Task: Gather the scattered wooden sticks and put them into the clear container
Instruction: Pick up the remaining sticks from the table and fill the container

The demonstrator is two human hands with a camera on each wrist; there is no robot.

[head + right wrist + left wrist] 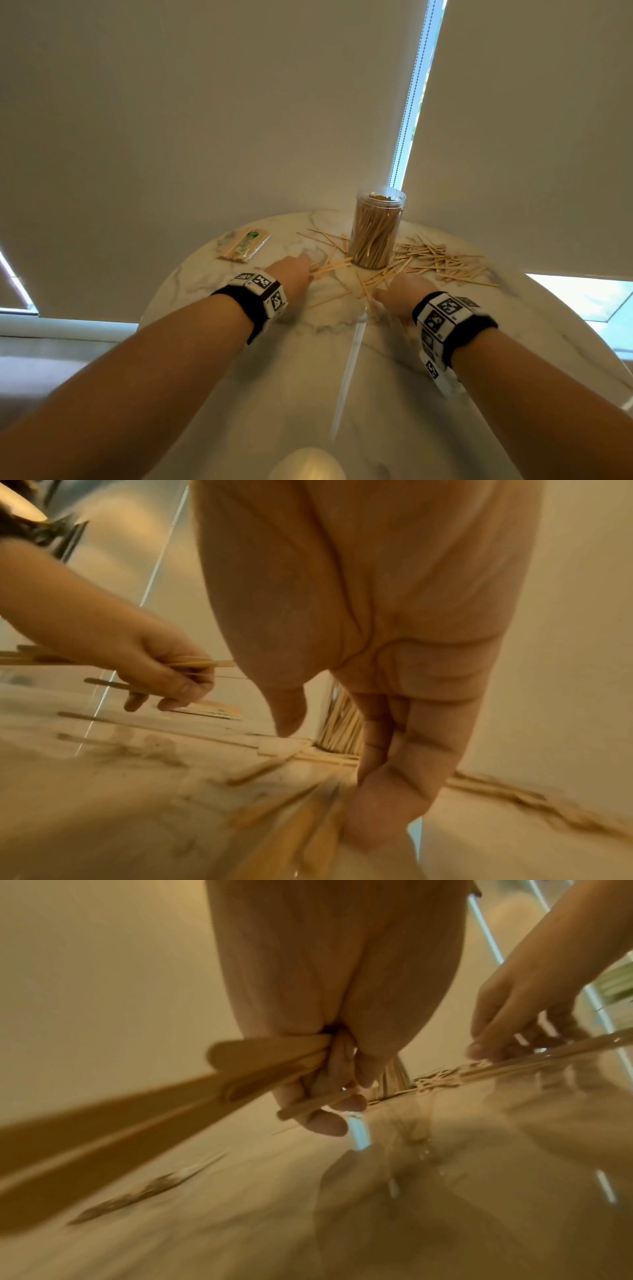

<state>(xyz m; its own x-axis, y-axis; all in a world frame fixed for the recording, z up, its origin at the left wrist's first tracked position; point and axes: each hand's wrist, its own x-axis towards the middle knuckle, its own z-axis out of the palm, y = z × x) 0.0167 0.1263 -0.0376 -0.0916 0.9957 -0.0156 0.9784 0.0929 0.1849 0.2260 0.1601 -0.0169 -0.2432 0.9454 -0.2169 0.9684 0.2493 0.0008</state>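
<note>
The clear container (pixel 376 229) stands upright and open at the back of the round marble table (pixel 428 394), packed with wooden sticks. Loose sticks (pixel 442 263) lie scattered to its right and in front of it. My left hand (pixel 301 270) is left of the container, fingers curled round a bundle of sticks (pixel 260 1064) that juts out toward the jar. My right hand (pixel 394 291) reaches down in front of the container. Its fingers (pixel 387 791) point straight down onto sticks on the tabletop, with the thumb (pixel 289 712) held apart.
A wrapped packet of sticks (pixel 245 245) lies at the back left of the table. Roller blinds hang close behind the table, with a bead chain (pixel 411 113) in the gap between them. The table's rim curves round on both sides.
</note>
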